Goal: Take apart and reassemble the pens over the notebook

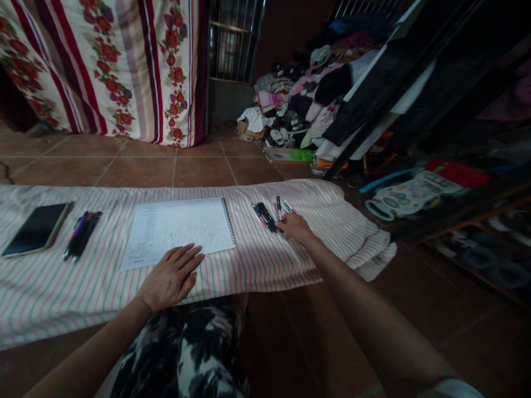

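My left hand (176, 273) lies with its fingers spread over the near edge of a white spiral notebook (186, 224), which has a printed sheet (141, 237) along its left side. Farther right, my right hand (292, 226) has its fingers bent around a dark pen (279, 205) that points up and away. Just left of that hand several dark pens (265, 216) lie in a loose bunch, and light-coloured pens (288, 206) show behind it. At the left are another group of pens (82, 235) and a dark tablet or phone (37, 229).
A striped cloth (249, 273) covers the low table. Beyond it hangs a floral curtain (136, 72), with a heap of clothes (315, 94) on the floor farther right. A rack (468, 221) with a coloured toy (409, 192) nearby stands at the right.
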A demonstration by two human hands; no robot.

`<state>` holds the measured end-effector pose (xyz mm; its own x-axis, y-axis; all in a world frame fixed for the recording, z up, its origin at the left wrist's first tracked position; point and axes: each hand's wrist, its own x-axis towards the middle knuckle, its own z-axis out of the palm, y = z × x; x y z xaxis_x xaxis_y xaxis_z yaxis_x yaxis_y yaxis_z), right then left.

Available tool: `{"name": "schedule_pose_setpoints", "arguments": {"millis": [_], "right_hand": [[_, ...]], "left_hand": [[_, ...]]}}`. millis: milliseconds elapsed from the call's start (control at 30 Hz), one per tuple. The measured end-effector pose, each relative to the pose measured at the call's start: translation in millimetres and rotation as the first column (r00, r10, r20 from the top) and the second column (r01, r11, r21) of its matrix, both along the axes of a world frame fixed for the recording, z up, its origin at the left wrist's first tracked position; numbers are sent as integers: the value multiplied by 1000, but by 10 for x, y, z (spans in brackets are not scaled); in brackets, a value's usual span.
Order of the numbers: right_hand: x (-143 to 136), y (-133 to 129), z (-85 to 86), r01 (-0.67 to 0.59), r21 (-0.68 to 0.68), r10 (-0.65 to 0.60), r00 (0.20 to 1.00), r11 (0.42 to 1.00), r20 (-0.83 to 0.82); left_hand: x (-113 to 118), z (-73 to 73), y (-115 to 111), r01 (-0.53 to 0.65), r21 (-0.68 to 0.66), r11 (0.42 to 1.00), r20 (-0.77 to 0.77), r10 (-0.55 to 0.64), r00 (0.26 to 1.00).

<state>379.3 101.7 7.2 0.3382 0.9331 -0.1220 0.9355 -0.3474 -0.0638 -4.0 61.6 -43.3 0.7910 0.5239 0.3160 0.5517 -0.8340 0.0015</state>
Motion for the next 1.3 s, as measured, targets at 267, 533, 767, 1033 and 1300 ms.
{"name": "schedule_pose_setpoints", "arguments": {"millis": [267,533,767,1033,1300], "right_hand": [[45,31,-38,4,-14,-4,1000,1000,-3],[47,62,-67,19,-2,-19,1000,1000,5],[26,82,-104,-10,8,10,1000,1000,-28],[4,63,-96,-8,60,11,999,998,-53],[6,77,-96,-16,80,21,998,997,-61]], "left_hand": [[6,8,-1,-3,-7,1000,8,3,1000],[14,26,-13,-3,-23,1000,33,4,999],[8,7,-8,-10,-25,1000,24,11,1000],[12,21,-17,-12,-25,1000,37,13,999],[17,31,-17,-15,-22,1000,15,16,1000]]}}
